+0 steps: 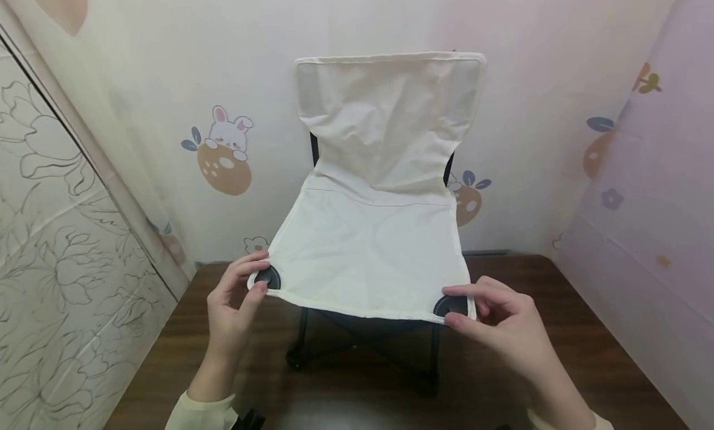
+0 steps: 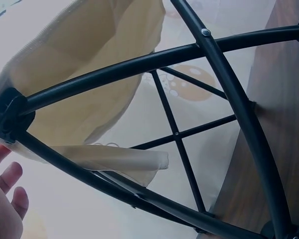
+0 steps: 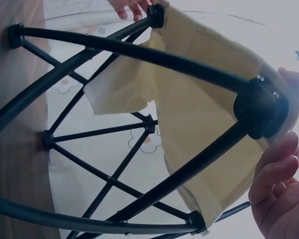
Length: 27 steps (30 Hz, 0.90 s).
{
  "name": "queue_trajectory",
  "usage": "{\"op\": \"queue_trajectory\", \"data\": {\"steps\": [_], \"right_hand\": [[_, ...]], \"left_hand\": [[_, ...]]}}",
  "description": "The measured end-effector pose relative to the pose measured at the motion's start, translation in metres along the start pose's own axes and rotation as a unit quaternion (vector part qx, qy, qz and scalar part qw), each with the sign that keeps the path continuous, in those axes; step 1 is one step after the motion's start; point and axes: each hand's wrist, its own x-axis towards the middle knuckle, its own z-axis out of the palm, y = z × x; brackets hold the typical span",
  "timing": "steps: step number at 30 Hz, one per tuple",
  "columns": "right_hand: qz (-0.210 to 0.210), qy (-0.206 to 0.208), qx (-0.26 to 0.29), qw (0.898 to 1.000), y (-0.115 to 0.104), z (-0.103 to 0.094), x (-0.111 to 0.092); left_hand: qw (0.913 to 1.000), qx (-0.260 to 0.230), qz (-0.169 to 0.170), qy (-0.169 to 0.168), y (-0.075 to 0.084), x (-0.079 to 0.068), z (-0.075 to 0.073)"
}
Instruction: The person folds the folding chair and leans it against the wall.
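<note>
A small folding chair (image 1: 370, 250) with a cream fabric seat and backrest stands upright on the brown wooden table. My left hand (image 1: 237, 300) holds the seat's front left corner, thumb on the black corner patch (image 1: 269, 277) and fingers along the side edge. At the front right corner, my right hand (image 1: 502, 312) grips the fabric, its thumb and index finger at the other black patch (image 1: 450, 305). From below, both wrist views show the dark crossed tubes (image 2: 114, 69) of the frame, with black plastic joints (image 3: 261, 107) under the seat corners.
The wooden table top (image 1: 184, 355) extends around the chair legs. Behind it hangs a pale cloth (image 1: 139, 95) printed with rabbits and fruit. A floral-patterned panel (image 1: 50, 281) rises on the left, and a pale wall covering (image 1: 658, 263) closes the right side.
</note>
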Motion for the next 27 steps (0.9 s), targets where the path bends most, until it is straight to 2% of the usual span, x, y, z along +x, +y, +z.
{"op": "queue_trajectory", "data": {"steps": [6,14,23,27], "right_hand": [[-0.019,-0.036,0.018,0.999,0.008,-0.006,0.006],[-0.019,-0.054,0.018,0.998,0.020,-0.015,0.010],[-0.039,-0.071,0.072,0.994,0.030,-0.023,0.014],[-0.023,-0.076,0.085,0.993,0.032,-0.025,0.016]], "left_hand": [[1.0000,-0.001,-0.004,0.003,-0.001,-0.002,0.000],[0.9999,0.000,0.011,-0.013,-0.004,-0.005,0.003],[0.9992,-0.019,0.033,-0.013,-0.003,-0.005,0.009],[0.9995,-0.014,0.027,-0.011,-0.002,-0.007,0.011]]}}
